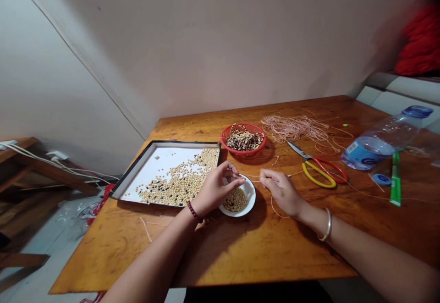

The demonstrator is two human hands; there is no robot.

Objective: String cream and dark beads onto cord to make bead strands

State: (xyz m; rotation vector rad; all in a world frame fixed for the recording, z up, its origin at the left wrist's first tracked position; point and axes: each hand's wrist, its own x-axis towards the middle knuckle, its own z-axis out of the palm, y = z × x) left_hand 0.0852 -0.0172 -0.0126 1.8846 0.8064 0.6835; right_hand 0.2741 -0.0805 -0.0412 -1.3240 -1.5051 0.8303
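My left hand (220, 184) hovers over the left side of a white bowl (252, 201), thumb and fingers pinched together. A thin pale cord (253, 177) runs from that pinch across to my right hand (280, 190), whose fingers are closed around it. Loose cord hangs below the right hand and trails off to the right over the table. Inside the bowl lie many small beige beads (236, 201) with some darker ones. Whether a bead sits between my left fingertips is too small to make out.
Left stands a shallow black-rimmed tray (144, 161) of beads. Behind the bowl is a red basket (243, 151) of strung beads, beside a heap of pink cord (295, 128). Scissors (319, 171), a tilted plastic bottle (374, 145), a blue cap (381, 179) and a green packet (395, 181) lie right.
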